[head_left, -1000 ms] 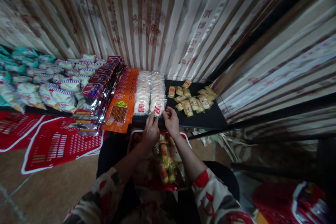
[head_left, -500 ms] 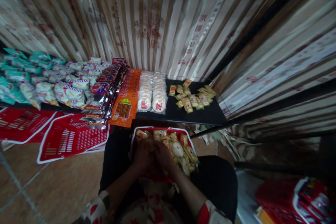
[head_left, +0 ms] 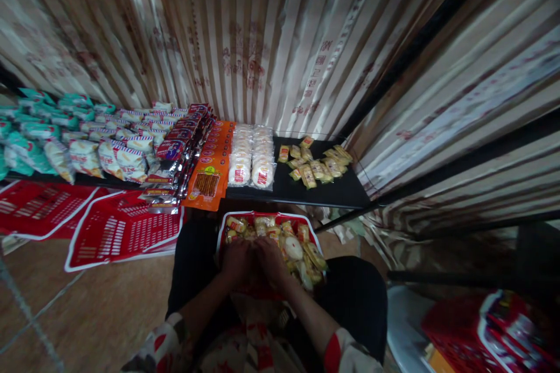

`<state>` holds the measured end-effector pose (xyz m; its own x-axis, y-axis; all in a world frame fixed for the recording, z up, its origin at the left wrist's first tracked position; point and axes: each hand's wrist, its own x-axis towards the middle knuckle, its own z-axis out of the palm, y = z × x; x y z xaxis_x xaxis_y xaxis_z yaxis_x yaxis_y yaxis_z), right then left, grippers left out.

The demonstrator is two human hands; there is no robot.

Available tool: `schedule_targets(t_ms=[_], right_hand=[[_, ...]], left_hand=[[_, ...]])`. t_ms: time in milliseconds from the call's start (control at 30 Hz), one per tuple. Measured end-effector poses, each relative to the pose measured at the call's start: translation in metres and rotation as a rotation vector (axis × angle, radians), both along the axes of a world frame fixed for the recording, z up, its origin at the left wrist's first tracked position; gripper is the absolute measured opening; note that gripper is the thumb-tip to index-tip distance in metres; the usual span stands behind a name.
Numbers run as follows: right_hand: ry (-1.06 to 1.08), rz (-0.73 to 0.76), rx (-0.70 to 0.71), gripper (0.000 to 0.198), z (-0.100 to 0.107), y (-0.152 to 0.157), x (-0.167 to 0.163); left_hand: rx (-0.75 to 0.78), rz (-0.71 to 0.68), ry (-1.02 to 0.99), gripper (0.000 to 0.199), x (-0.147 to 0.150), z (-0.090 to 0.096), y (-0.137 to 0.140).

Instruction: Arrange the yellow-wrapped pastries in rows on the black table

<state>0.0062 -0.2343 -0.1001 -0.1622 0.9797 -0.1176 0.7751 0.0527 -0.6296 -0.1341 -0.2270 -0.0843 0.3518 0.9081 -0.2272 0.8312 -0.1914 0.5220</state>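
A red basket with a white rim [head_left: 311,227] rests between my knees, holding many small yellow-wrapped snack packets [head_left: 312,253]. Among them lies a round white rice cracker pack [head_left: 293,248]. My left hand [head_left: 236,256] is over the left part of the basket, fingers bent inward and closed. Close beside it, my right hand [head_left: 268,253] is also closed, its fingertips towards the left hand. Whatever the fingers hold is dark and hidden from view.
Ahead, a black shelf [head_left: 280,193] bears yellow packets [head_left: 315,169], round white crackers [head_left: 251,157], orange snack bags [head_left: 205,180], dark purple packets [head_left: 175,148] and white and teal bags [head_left: 125,160]. Red baskets [head_left: 126,227] lie at left; another red basket [head_left: 459,326] stands at right.
My hands have drawn slightly down towards me, showing more packets at the basket's far left. The view has shifted a little.
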Motion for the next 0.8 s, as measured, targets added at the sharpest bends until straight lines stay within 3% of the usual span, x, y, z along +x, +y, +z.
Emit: schedule_targets(t_ms=[267,533,800], right_hand=[[0.093,-0.234,0.068,0.024,0.025,0.013,0.017],[0.481,-0.411,-0.092,0.026,0.038,0.017,0.034],[0.879,-0.591,-0.287,0.022,0.05,0.021,0.028]], left_hand=[[-0.112,0.256,-0.471,0.026,-0.006,0.01,0.019],[-0.224,0.272,-0.68,0.028,-0.005,0.012,0.034],[-0.362,0.399,-0.932,0.031,0.003,0.016,0.038]])
